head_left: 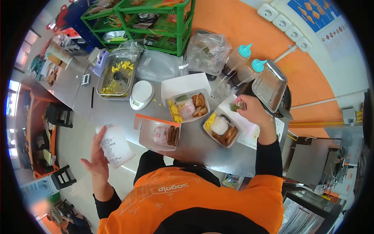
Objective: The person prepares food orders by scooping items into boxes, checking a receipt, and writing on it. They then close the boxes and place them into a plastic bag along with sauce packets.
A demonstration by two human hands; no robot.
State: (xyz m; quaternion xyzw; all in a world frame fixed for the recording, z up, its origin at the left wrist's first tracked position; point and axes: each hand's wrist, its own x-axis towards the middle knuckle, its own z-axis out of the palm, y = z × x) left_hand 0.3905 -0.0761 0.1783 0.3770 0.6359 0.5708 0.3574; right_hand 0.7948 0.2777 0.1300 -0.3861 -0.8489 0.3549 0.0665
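Note:
My left hand [98, 160] grips a white printed receipt [116, 147] off the table's front left, its thumb sticking out. With closed fingers, my right hand [254, 111] holds a small clear packet with something green inside [236, 106], above the lid of the right-hand food box. That box [228, 146] contains white rice [219, 125], yellow egg-like pieces and browned meat. A second open box [209, 107] behind it has yellow pieces, a wrapped portion [186, 109] and browned meat. An orange-edged box [144, 138] contains another wrapped portion and brown strips.
Behind the boxes are a white kitchen scale [142, 93], a mesh-lined tray of yellow pieces [100, 86] and clear plastic bags [159, 65]. Two turquoise-capped bottles [246, 74] and a metal tray [270, 86] stand at the right. A green rack [156, 33] rises at the back.

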